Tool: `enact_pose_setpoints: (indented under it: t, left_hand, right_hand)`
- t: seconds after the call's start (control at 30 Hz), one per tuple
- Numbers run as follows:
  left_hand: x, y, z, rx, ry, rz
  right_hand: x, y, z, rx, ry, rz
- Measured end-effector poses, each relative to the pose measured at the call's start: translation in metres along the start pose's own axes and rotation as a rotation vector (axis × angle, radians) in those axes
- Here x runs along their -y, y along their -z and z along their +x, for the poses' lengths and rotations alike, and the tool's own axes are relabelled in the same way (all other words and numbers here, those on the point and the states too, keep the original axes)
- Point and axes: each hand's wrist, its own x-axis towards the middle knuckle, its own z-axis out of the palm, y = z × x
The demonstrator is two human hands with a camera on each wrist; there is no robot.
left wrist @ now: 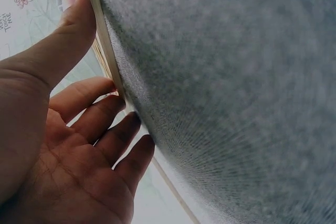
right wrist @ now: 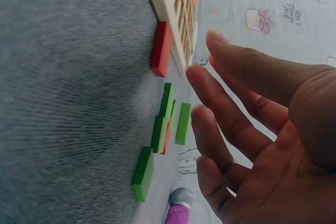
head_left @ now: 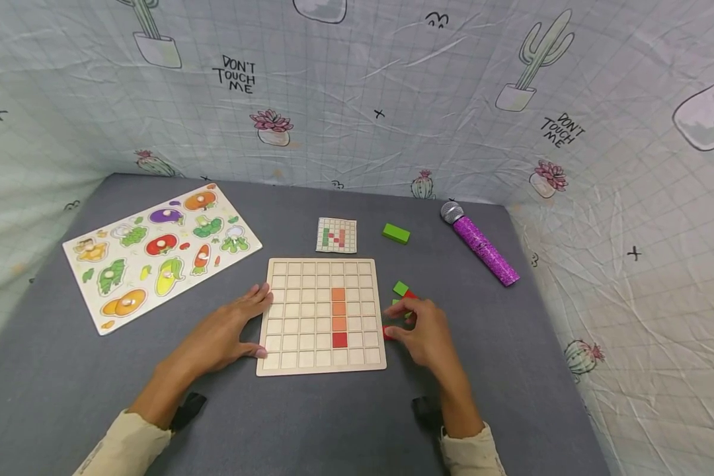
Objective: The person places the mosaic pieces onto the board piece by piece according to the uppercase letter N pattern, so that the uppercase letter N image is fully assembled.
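A pale wooden grid board (head_left: pixel 300 307) lies flat on the dark table. One of its columns bears several orange squares (head_left: pixel 338 309) with a red square (head_left: pixel 340 340) below them. My left hand (head_left: pixel 226 330) rests at the board's left edge, thumb and fingertips spread along it. Beyond the right edge, my right hand (head_left: pixel 425 334) hovers with thumb and fingers apart. A red block (right wrist: pixel 161 50) lies against the board's side, just below that hand. Several green blocks (right wrist: pixel 143 174) are scattered close by, partly hidden by the hand in the head view.
Behind the board lies a small pattern card (head_left: pixel 336 236), with a longer green block (head_left: pixel 396 233) to its right. A purple glittery microphone (head_left: pixel 484 250) is at the back right. The vegetable puzzle board (head_left: pixel 133 254) takes up the left. A printed cloth (head_left: pixel 357 79) hangs around the table.
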Motion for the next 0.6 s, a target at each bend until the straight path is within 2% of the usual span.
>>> enact_pose_setpoints:
  t: [0.23,0.6]
  left_hand:
    - [0.000,-0.001,0.000,-0.006,0.000,0.005]
    - [0.001,-0.002,-0.001,-0.014,-0.005,0.006]
  right_hand:
    - [-0.007,-0.007,-0.004,0.019,0.028,-0.113]
    - [-0.010,-0.014,-0.002,0.011,0.031,-0.138]
